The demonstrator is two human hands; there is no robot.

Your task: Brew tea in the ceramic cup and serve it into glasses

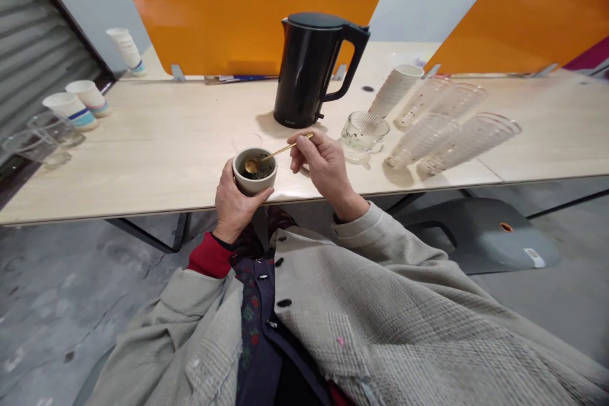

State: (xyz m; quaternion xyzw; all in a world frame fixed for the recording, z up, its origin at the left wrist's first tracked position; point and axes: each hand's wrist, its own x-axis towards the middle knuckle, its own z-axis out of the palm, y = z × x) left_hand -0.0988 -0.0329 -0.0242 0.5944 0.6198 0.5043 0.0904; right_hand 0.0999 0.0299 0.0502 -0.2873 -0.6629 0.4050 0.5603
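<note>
In front of the black kettle [307, 73], on the person's side of it and by the near edge of the table [157, 193], is the pale cup [254, 184], with the left hand [238, 203] curled around it, thumb along the near side. The right hand [321, 162], also on the near side of the kettle, pinches the upper handle of the gold spoon [285, 150] between thumb and fingers, and its bowl is down inside the cup. As far as it shows, the cup already has dark flecks in it and the spoon is in place; lifting the spoon out and letting go of the cup are not yet done. The kettle stands lidded with neither hand on it, and just right of it a glass mug [364, 133] also carries dark flecks. The right hand's palm and some of its fingers are hidden, as is the cup's far outer wall; a pale curved piece beneath that hand may be a handle, though too little shows to be sure. How full the cup is cannot be told, and the kettle's contents are out of sight
</note>
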